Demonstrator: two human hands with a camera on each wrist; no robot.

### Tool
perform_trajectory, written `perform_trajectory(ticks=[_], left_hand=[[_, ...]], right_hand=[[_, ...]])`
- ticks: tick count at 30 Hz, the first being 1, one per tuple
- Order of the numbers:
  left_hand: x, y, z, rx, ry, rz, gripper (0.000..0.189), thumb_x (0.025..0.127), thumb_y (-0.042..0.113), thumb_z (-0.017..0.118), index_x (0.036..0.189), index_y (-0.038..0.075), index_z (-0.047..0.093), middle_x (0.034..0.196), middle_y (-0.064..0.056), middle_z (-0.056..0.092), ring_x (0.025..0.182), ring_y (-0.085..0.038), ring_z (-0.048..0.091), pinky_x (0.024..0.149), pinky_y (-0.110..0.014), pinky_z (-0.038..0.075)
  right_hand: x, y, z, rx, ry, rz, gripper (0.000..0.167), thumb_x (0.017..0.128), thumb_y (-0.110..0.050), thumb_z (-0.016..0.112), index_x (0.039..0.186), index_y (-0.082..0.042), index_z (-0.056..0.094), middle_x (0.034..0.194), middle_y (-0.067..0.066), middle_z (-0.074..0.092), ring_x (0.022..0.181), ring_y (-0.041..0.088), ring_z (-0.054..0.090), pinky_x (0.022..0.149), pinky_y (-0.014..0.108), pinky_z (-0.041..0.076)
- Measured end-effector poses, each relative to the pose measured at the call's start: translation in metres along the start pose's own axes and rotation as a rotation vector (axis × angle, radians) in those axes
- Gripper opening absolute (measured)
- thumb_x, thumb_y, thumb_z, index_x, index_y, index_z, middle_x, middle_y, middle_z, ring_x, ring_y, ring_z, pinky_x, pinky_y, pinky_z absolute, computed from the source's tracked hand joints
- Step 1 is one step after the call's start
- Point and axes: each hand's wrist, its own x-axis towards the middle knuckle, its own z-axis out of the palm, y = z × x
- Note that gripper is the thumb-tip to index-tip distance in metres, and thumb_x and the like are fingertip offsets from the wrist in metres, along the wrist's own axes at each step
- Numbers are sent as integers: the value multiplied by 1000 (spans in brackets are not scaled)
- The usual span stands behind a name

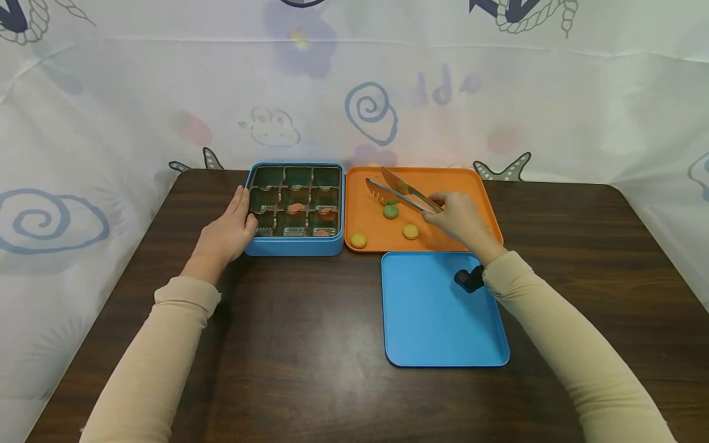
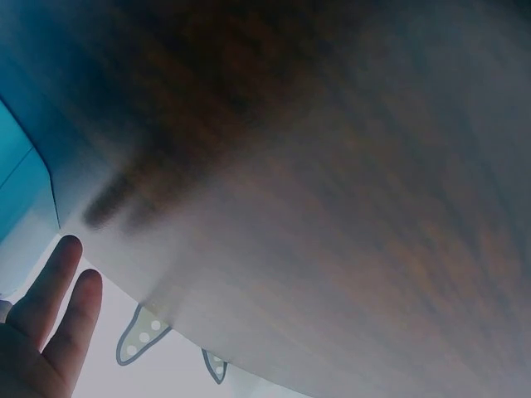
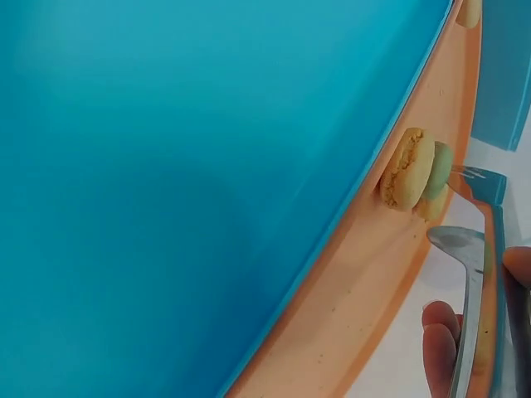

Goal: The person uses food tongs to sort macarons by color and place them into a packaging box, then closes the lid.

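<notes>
My right hand holds metal tongs above the orange tray. The tips of the tongs stand apart, one spoon-shaped and the other slotted like a fork. Near them sits a green macaron; a yellow macaron lies closer to the front rim, and another yellow macaron is in the front left corner. With extended fingers my left hand rests against the left side of the blue box. Pinkish pieces show in some of its dark compartments.
A blue tray or lid lies in front of the orange tray, below the right forearm. A black wrist strap is on the right wrist. Behind the dark wooden table hangs a printed white cloth.
</notes>
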Motion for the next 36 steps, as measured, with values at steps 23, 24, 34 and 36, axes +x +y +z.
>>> perform_trajectory(ticks=[23, 24, 34, 36], left_hand=[[-1, 1, -1, -1, 0, -5, 63, 100, 34, 11, 153, 7, -10, 162, -12, -10, 116, -48, 52, 70, -51, 47], [-1, 1, -1, -1, 0, -6, 63, 100, 34, 12, 153, 7, -10, 162, -12, -10, 115, -48, 53, 71, -52, 47], [-1, 1, -2, 3, -7, -8, 63, 100, 34, 12, 153, 7, -11, 161, -11, -13, 99, -45, 60, 60, -43, 44], [-1, 0, -2, 3, -7, -9, 63, 100, 34, 12, 153, 7, -11, 161, -11, -13, 98, -45, 60, 59, -42, 44]], right_hand=[[2, 1, 3, 13, -20, 25, 39, 91, -17, 62, 125, 3, 61, 118, 26, 64, 101, 36, 62, 75, 41, 51], [2, 1, 3, 13, -17, 24, 39, 91, -17, 62, 125, 3, 61, 118, 26, 64, 100, 36, 62, 73, 39, 51], [3, 3, 4, 15, 35, 11, 36, 90, -15, 64, 122, 2, 64, 112, 25, 67, 81, 30, 64, 51, 24, 40], [3, 3, 3, 19, 48, 10, 36, 90, -15, 64, 121, 2, 64, 110, 25, 68, 77, 29, 63, 50, 24, 39]])
